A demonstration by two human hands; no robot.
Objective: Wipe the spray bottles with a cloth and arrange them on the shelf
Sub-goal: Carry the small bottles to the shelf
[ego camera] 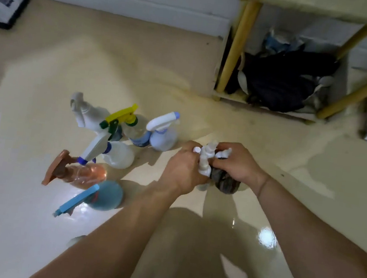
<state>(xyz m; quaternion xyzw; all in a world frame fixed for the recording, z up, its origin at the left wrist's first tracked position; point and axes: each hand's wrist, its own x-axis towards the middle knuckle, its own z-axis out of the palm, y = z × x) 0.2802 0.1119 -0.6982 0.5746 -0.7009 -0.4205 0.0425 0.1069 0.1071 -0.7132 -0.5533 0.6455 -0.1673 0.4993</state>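
Holding the white spray bottle (204, 164) over the floor (205, 100), the person has both hands closed around it. The left hand (182, 168) grips it from its left, fingers curled round the neck below the trigger head. The right hand (238, 166) is clamped on a bunched dark grey cloth (226, 184) and presses it against the bottle's right side and lower body. The bottle's long axis looks roughly upright, with the pale head poking up bare between the two hands; the body below is mostly hidden by fingers and cloth, so its exact tilt cannot be told. The wipe seems to be in hand, with the head not yet covered, so the cloth would need to travel up along that axis while the left hand steadies or turns the bottle. The shelf (238, 48) stands ahead and to the right, well apart from the hands, its lowest tier stuffed with a dark bundle (282, 81). The right hand is nearer to it, yet that hand carries the cloth, so the bottle would probably go up either by a reach across from the left hand or after a change of grip. Six waiting spray bottles (118, 156) stand on the floor to the left, nearer the left hand.
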